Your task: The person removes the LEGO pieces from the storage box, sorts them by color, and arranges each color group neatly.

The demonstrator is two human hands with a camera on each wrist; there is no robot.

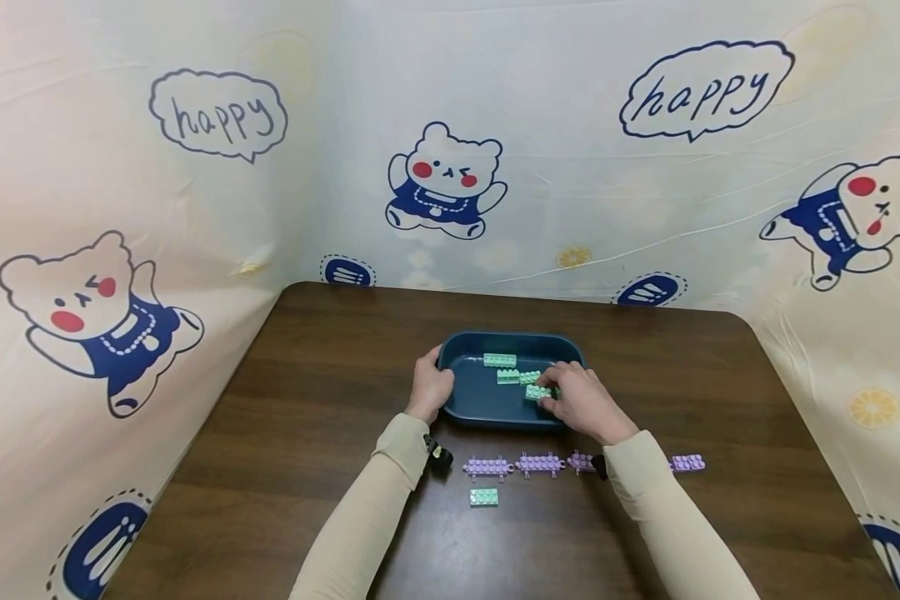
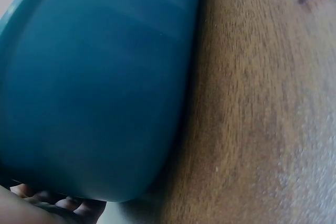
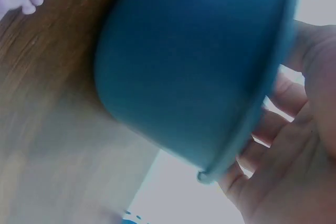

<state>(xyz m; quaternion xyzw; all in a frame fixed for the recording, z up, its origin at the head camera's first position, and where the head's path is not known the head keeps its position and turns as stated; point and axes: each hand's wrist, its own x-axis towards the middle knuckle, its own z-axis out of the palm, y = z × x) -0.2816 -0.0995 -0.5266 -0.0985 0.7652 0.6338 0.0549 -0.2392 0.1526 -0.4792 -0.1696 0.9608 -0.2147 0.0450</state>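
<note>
A dark teal tray point(image 1: 510, 421) sits on the table with several light green building bricks point(image 1: 500, 360) inside. My left hand point(image 1: 431, 385) grips the tray's left end, thumb over the rim; in the left wrist view its fingers point(image 2: 68, 203) curl against the tray wall point(image 2: 100, 87). My right hand point(image 1: 587, 402) reaches over the right rim into the tray. Its thumb and index finger pinch a green brick point(image 1: 537, 392) beside the others. In the right wrist view, the tray wall point(image 3: 184, 66) hides the tips of that hand point(image 3: 294, 124).
In front of the tray runs a row of purple bricks with side pegs point(image 1: 487, 468), partly covered by the right wrist. A plain purple brick point(image 1: 687, 462) lies at its right end. One green brick point(image 1: 483, 497) lies nearer on the wooden table point(image 1: 330, 375). Patterned cloth surrounds the table.
</note>
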